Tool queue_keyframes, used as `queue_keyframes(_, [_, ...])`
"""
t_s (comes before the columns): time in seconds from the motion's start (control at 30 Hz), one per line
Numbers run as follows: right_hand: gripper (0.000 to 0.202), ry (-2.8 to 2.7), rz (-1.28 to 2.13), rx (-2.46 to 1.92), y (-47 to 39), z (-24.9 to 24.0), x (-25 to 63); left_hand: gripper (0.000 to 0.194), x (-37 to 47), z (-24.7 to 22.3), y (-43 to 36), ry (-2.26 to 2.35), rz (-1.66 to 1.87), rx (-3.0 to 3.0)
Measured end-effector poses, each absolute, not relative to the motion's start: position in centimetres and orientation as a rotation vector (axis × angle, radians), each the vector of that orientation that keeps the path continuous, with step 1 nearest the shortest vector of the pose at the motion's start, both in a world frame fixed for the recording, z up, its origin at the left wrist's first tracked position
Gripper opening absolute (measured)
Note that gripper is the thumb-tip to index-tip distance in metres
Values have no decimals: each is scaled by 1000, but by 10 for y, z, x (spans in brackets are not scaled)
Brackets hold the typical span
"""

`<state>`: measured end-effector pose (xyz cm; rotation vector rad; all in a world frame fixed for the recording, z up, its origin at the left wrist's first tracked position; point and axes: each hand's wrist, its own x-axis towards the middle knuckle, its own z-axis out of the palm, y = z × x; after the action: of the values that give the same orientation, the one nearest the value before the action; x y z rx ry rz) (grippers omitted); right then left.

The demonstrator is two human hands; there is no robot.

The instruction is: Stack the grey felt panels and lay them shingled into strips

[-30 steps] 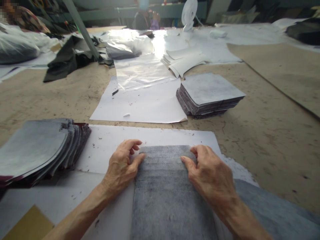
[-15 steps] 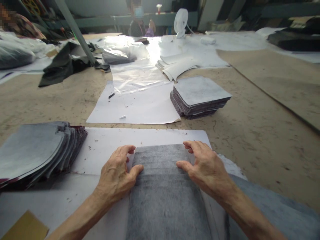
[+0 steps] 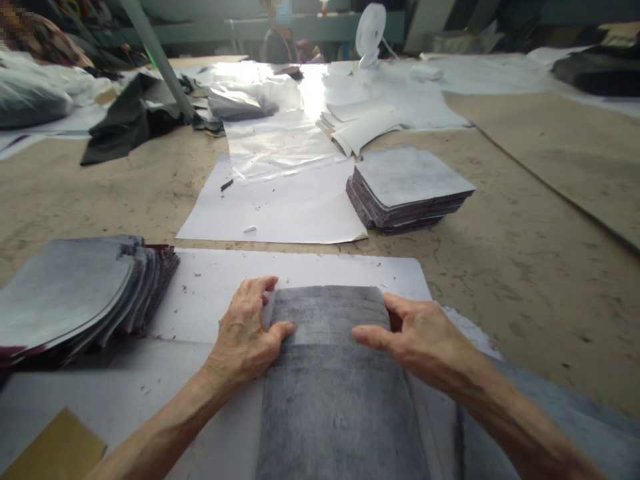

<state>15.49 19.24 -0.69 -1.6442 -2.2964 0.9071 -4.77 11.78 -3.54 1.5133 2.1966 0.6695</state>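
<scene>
A stack of grey fabric pieces (image 3: 340, 407) lies lengthwise in front of me, with faint stepped lines across its far end. My left hand (image 3: 250, 327) cups its far left edge, thumb resting on top and fingers curled along the side. On the opposite edge, my right hand (image 3: 415, 333) grips with its thumb flat on the top piece; its other fingers go down at the side and are partly hidden. Beneath the stack is white paper (image 3: 200, 300). More grey fabric (image 3: 550, 413) spreads beside my right forearm.
A fanned stack of curved grey pieces (image 3: 75, 287) sits at left, above a tan card (image 3: 60, 447). Beyond my hands stand another grey stack (image 3: 415, 180) and white sheets (image 3: 290, 207). A metal pole (image 3: 160, 60) rises at far left; a person (image 3: 280, 43) is across the table.
My right fingers have come down from above the far right corner onto the stack's side edge. The stack's far end looks more even. My left hand keeps its place; the view shifted slightly.
</scene>
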Motion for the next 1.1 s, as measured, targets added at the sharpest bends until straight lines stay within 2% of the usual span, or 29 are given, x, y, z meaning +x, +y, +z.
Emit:
queue_keyframes(0.1, [8,-2353,987,-1775,178,-7,154,53,-48,-37,117,2210,705,1482])
queue_keyframes(0.23, [9,-2297,922,-1466,168,-15,155,60,-52,-35,109,2127,926,1317])
queue_keyframes(0.37, [11,-2012,1163,-1210,166,-22,160,65,-51,-29,92,1522,1297,892])
queue_keyframes(0.47, [8,-1627,1393,-1201,166,-21,158,51,-43,-24,83,1168,1207,611])
queue_keyframes(0.6, [27,-1263,1672,-1236,169,-16,149,29,-35,-25,82,1299,1149,363])
queue_keyframes(0.7, [30,-1261,1903,-1194,164,-18,147,18,-36,-26,84,1452,1245,541])
queue_keyframes(0.73, [28,-1378,1831,-1189,161,-21,147,16,-37,-26,84,1490,1286,631])
queue_keyframes(0.8, [23,-1676,1435,-1172,150,-28,148,18,-39,-25,87,1477,1330,658])
queue_keyframes(0.87, [25,-1877,1006,-1062,140,-34,147,28,-38,-24,91,1325,1307,461])
queue_keyframes(0.93, [31,-1938,795,-950,136,-36,144,33,-37,-24,96,1208,1245,267])
queue_keyframes(1.0, [34,-1873,851,-1011,139,-32,140,31,-35,-25,98,1244,1168,200])
queue_keyframes(1.1, [38,-1578,1436,-1210,148,-26,139,23,-36,-27,95,1448,1195,317])
